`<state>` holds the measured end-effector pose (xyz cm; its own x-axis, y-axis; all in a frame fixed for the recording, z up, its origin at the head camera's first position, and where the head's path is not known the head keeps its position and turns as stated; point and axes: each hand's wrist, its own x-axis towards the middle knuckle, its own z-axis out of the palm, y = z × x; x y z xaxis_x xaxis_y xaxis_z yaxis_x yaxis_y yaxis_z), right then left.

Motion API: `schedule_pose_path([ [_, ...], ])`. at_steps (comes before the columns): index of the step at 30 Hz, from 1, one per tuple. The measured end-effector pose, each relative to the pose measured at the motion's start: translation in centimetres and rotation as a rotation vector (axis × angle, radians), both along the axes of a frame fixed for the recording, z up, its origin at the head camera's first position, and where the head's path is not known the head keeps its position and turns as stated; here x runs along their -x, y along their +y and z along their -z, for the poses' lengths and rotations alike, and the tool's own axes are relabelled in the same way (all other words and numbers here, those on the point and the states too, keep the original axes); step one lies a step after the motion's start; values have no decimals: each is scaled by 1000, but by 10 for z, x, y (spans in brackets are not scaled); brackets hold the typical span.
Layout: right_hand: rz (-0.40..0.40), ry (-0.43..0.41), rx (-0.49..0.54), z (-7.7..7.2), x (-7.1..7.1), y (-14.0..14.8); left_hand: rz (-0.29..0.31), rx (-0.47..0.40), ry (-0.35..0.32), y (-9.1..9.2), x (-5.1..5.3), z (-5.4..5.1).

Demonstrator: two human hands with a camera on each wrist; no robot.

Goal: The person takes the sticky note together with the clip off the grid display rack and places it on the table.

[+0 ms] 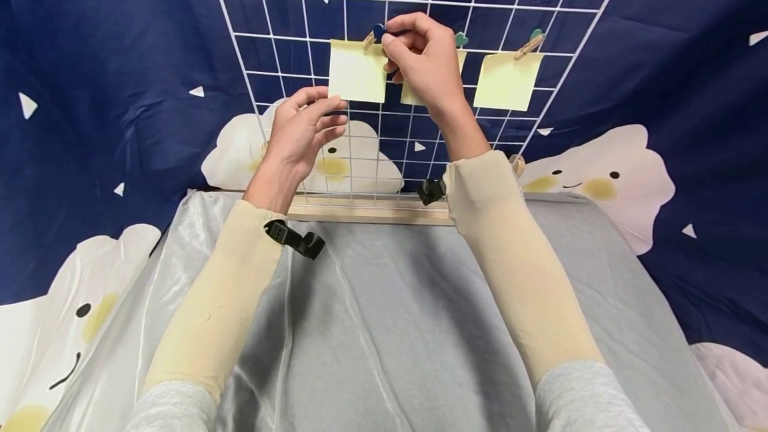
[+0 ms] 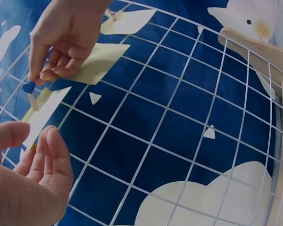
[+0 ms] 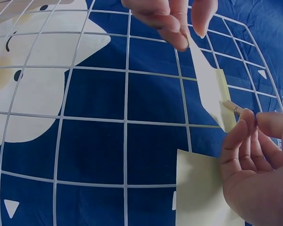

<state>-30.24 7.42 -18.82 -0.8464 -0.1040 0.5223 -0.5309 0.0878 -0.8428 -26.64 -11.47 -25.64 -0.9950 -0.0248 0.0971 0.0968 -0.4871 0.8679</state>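
Note:
A yellow sticky note hangs at the left on the white wire grid. At its top edge is a wooden clothespin with a blue heart, pinched by my right hand between thumb and fingertips. My left hand holds the note's lower left corner between thumb and fingers. Right of it, a second sticky note is partly hidden behind my right hand, with a green heart above. Farther right, a third sticky note hangs from another clothespin with a green heart.
The grid stands upright in a wooden base at the back of a table under grey cloth. Behind it hangs a dark blue curtain with clouds and white triangles. A black wrist mount sticks out from the left sleeve.

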Motion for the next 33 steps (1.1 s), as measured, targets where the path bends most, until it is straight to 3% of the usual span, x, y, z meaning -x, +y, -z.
schedule_pose_path([
  [21, 87, 24, -48, -6, 2, -8, -17, -27, 29, 3, 0, -6],
  [33, 43, -28, -16, -10, 6, -14, -27, -29, 14, 1, 2, -9],
])
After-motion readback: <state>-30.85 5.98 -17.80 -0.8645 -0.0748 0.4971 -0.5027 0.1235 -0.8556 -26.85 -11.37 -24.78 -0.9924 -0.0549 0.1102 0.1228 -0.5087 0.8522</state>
